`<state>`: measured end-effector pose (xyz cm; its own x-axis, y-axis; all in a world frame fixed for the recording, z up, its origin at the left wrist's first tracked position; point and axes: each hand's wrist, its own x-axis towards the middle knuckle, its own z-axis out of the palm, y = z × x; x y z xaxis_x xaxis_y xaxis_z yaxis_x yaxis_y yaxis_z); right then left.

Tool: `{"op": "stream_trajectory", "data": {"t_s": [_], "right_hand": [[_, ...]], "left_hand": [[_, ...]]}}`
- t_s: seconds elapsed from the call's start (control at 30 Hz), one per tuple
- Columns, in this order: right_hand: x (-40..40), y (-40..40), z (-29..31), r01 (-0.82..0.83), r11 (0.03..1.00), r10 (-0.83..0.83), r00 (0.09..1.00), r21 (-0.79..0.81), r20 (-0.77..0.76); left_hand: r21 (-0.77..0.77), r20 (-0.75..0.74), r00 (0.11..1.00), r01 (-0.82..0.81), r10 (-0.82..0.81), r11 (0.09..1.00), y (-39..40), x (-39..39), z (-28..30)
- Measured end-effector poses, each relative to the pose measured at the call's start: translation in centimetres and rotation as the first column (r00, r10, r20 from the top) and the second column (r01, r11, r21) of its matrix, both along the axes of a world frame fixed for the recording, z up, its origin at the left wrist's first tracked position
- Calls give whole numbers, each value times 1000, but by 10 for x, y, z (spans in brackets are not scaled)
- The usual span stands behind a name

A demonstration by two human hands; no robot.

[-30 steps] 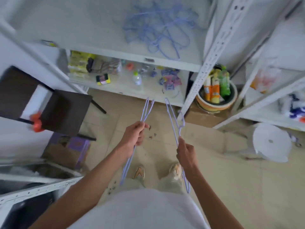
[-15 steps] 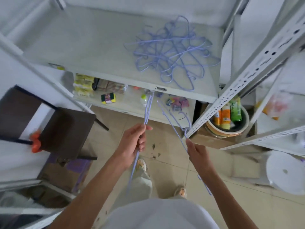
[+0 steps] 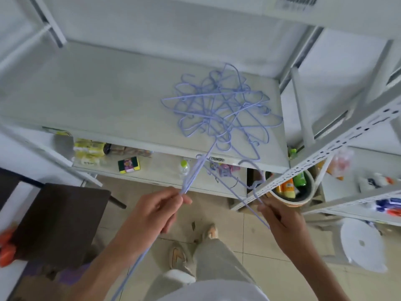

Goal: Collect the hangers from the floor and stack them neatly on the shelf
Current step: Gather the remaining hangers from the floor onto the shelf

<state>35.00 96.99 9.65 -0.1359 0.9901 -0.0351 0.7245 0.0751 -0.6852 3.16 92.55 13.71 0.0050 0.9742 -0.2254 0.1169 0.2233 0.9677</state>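
The hangers are thin lilac wire: judged light, springy and prone to snagging on one another by hooks and corners. The best place to hold them is judged to be on a straight run of wire, away from the hook.

The left hand (image 3: 156, 210) is pinching a left bundle (image 3: 193, 174) between thumb and fingertips, fingers curled round the wires. The wires are angling up toward the shelf (image 3: 86, 101), their far end reaching its front edge.

The right hand (image 3: 282, 222) is gripping a right bundle (image 3: 249, 190) near the hooks, fingers closed on the wire. It is hanging below and in front of the shelf edge.

A tangled pile (image 3: 221, 107) is already lying on the shelf, right of centre. It is not yet neat.
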Motion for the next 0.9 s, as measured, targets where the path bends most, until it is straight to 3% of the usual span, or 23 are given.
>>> {"op": "stream_trajectory", "data": {"t_s": [0.33,0.43,0.5,0.73,0.9], "right_hand": [[-27,75,14,-12,980,5,999,197,32],[-35,106,14,62,991,-50,993,120,-104],[-40,132,11,92,992,-78,986,90,-145],[-59,234,-28,194,980,-191,978,35,-80],[-66,293,-45,308,950,-313,940,-57,-135]], "left_hand": [[250,-368,908,-113,203,961,70,-61,14],[308,-357,890,-174,283,935,78,-70,29],[383,-458,824,-154,332,911,83,-74,42],[409,-514,737,-239,439,881,107,-71,62],[404,-527,709,-276,468,872,124,-70,69]]}}
